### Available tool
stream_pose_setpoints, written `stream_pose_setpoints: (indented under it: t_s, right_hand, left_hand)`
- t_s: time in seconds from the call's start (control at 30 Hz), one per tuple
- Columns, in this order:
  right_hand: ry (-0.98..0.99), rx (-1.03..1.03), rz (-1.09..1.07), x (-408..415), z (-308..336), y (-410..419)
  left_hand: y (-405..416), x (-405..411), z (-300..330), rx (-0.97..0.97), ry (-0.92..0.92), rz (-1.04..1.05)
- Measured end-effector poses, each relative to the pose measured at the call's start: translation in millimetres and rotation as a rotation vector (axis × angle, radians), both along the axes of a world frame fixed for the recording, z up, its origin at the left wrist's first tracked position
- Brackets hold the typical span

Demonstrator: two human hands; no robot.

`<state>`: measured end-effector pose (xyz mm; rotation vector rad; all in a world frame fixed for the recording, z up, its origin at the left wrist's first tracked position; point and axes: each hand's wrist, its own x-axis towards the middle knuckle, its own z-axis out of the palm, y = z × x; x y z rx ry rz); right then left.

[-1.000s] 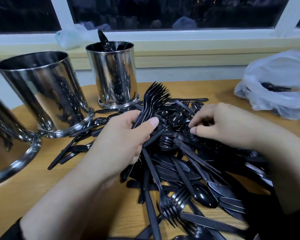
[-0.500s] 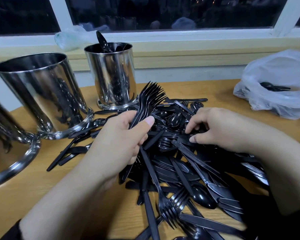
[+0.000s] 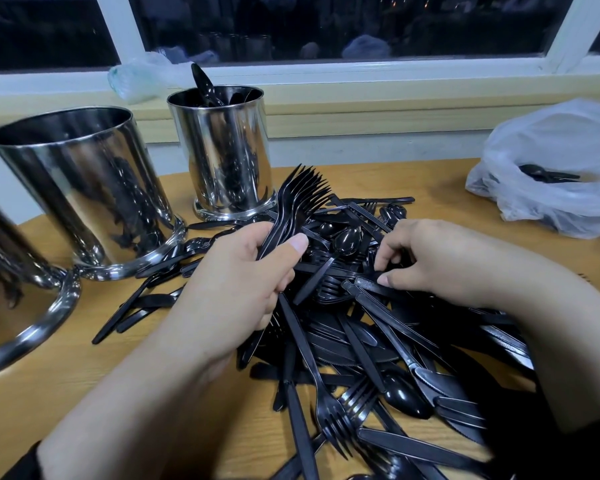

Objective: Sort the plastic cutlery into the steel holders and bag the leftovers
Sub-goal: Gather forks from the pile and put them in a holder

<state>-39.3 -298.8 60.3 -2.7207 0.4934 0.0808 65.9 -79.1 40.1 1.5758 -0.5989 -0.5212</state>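
1. Cutlery [image 3: 354, 341] – black plastic forks, knives and spoons – lies in a tangled pile on the bench [image 3: 49, 393], right in front of the person, so both hands can work it without reaching.
2. The left hand [image 3: 236, 292] is curled round a bunch of forks [image 3: 300, 199], tines fanned up and away. Judged from that, forks are being gathered into one stack to drop in together rather than one by one.
3. The right hand [image 3: 426, 258] has its fingertips bent down into the pile, pinching at a piece there – which piece I cannot tell, as the handles overlap.
4. Three holders stand to the left, within the left hand's reach: the far holder [image 3: 222, 150] already has spoons in it, the middle holder [image 3: 84, 188] shows no contents from here, and the near holder [image 3: 14, 306] is cut off by the frame.
5. The bag [image 3: 551, 174] sits open at the right with a few dark pieces inside, well apart from the pile – likely for the leftovers.
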Motion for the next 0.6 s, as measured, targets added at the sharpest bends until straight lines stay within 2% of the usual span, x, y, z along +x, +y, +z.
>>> stream_pose_setpoints:
  t_s: [0.13,0.3,0.5,0.6]
  right_hand:
    - [-0.062,0.02,-0.039,0,1,2]
    - [-0.27,0.023,-0.084,-1,6,5]
    - [-0.825,0.138,-0.153,2,9,7]
    - [-1.016,0.159,-0.111,-1,12,12]
  left_hand:
    - [1,-1,1,-0.002,-0.004,-0.003]
    - [1,-1,2,-0.005,-0.013,0.002]
    - [2,-1,3,-0.02,-0.022,0.032]
    - [1,-1,5,-0.031,-0.013,0.06]
